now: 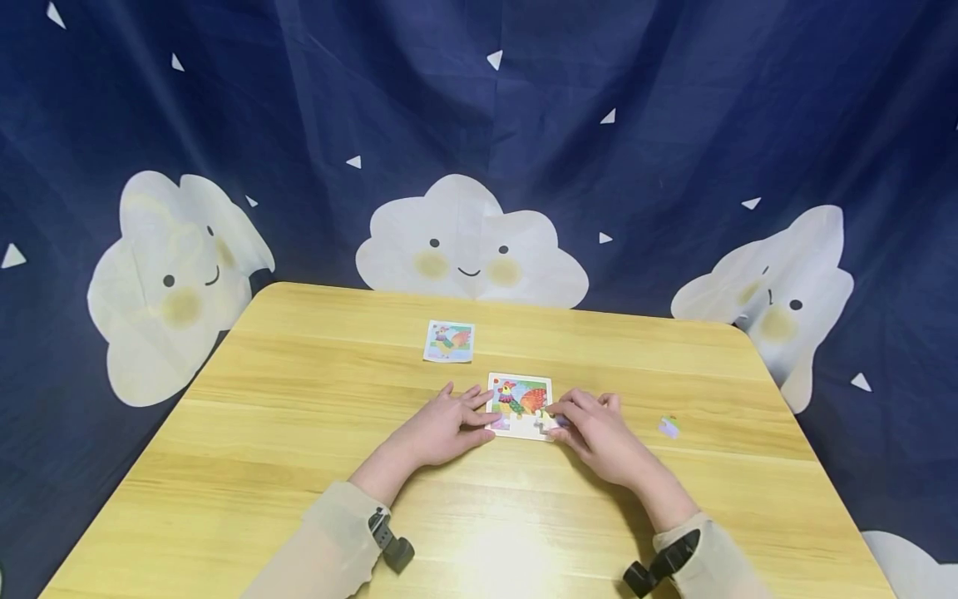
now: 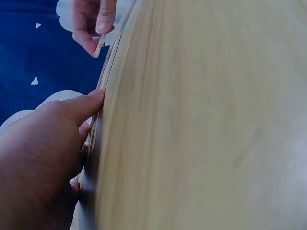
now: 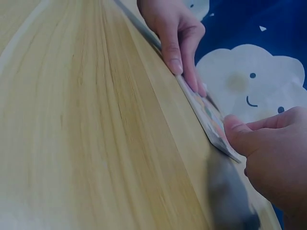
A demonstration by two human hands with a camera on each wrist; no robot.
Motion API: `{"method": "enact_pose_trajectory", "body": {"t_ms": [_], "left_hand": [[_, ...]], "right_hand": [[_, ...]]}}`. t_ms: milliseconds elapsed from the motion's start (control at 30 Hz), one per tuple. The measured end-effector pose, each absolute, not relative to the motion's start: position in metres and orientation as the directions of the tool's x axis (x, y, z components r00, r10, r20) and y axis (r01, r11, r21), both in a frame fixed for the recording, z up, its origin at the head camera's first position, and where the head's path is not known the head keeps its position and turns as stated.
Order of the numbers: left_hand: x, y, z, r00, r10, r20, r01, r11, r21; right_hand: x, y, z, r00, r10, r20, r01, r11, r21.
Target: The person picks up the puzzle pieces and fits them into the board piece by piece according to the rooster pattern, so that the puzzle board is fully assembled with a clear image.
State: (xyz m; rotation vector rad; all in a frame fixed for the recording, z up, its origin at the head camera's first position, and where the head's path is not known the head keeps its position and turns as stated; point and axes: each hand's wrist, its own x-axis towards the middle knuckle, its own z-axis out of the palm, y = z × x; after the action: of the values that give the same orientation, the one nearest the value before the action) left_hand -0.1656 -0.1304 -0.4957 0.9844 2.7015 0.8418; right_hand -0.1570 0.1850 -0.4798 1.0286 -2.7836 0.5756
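Observation:
A small jigsaw puzzle in a white frame (image 1: 521, 435) lies on the table, showing a colourful hen; a white gap is bare along its lower part. My left hand (image 1: 452, 423) rests flat at the puzzle's left edge, fingers spread and thumb at the lower left corner. Over the lower right of the puzzle, my right hand (image 1: 599, 434) pinches a puzzle piece (image 1: 544, 420) between thumb and fingers. In the left wrist view that puzzle piece (image 2: 99, 47) is tilted on its edge, raised over the frame.
Behind the puzzle lies a square picture card (image 1: 449, 341) with the same hen. To the right of my right hand is a loose puzzle piece (image 1: 669, 427). The wooden table (image 1: 314, 399) ends at a blue curtain (image 1: 419, 100) with cloud faces.

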Motion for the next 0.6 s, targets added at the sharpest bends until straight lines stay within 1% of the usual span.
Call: {"method": "enact_pose_trajectory", "body": {"t_ms": [433, 600], "left_hand": [[-0.165, -0.129, -0.495, -0.781, 0.623, 0.047, 0.542, 0.638, 0.547], [-0.165, -0.129, -0.494, -0.781, 0.623, 0.044, 0.542, 0.641, 0.544]], "right_hand": [[-0.16, 0.16, -0.482, -0.759, -0.61, 0.227, -0.65, 0.702, -0.289], [-0.161, 0.152, -0.484, -0.748, -0.622, 0.232, -0.664, 0.696, -0.273]]}}
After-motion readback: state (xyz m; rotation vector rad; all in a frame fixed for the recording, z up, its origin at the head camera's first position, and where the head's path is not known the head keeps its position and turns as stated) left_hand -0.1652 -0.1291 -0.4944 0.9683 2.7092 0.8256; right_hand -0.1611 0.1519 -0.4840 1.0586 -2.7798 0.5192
